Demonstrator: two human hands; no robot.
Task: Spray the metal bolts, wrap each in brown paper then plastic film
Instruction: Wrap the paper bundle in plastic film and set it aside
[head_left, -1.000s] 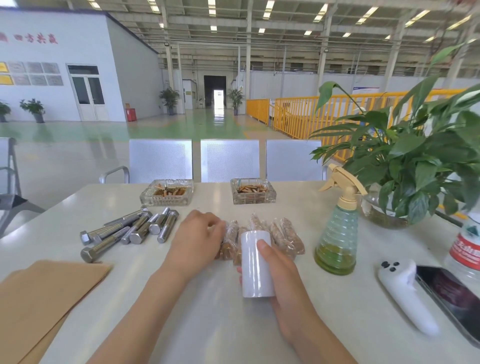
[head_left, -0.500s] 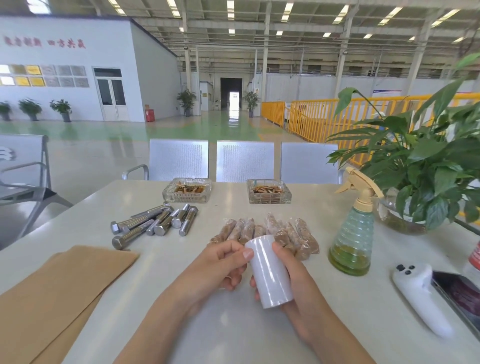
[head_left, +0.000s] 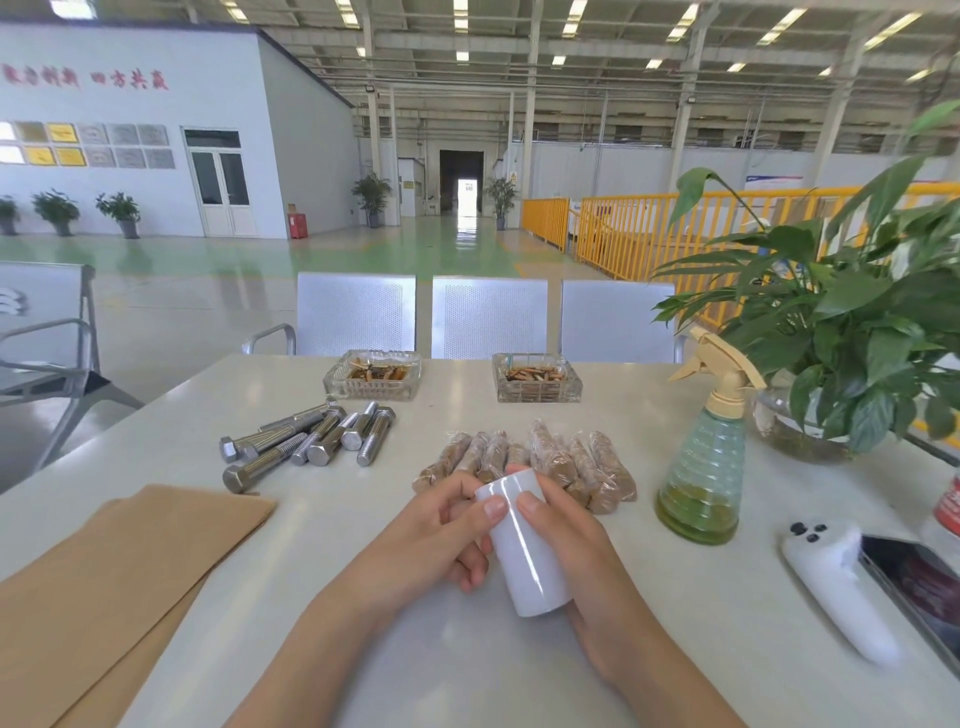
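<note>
Both hands meet at the near middle of the pale table (head_left: 291, 551), around a white roll of plastic film (head_left: 524, 551) that leans with its top tipped away and to the left. The right hand (head_left: 582, 561) cradles the roll from the right side, fingers curled round its barrel and the thumb pressed on its upper face. The left hand (head_left: 436, 535) comes in from the left, its fingers bent, with the thumb tip laid on the roll's upper edge beside the right thumb, so both hands grip the roll. Just beyond the hands lies a row of wrapped bolts (head_left: 530, 462), brown bundles under clear film, packed side by side and touching one another; the roll's top overlaps the row from this view. To the far left of that row sits a loose heap of bare metal bolts (head_left: 306, 441), hex heads mostly turned toward the near side. Sheets of brown paper (head_left: 114, 592) lie stacked flat at the near left edge of the table. On the right stands a spray bottle (head_left: 701, 467) with a beige trigger and yellow-green liquid low in it, upright, near the wrapped row but apart from it. Farther back stand two glass ashtrays (head_left: 374, 382), and at the right a potted plant (head_left: 852, 332), a white controller (head_left: 836, 587) and a phone (head_left: 919, 577) touching it.
</note>
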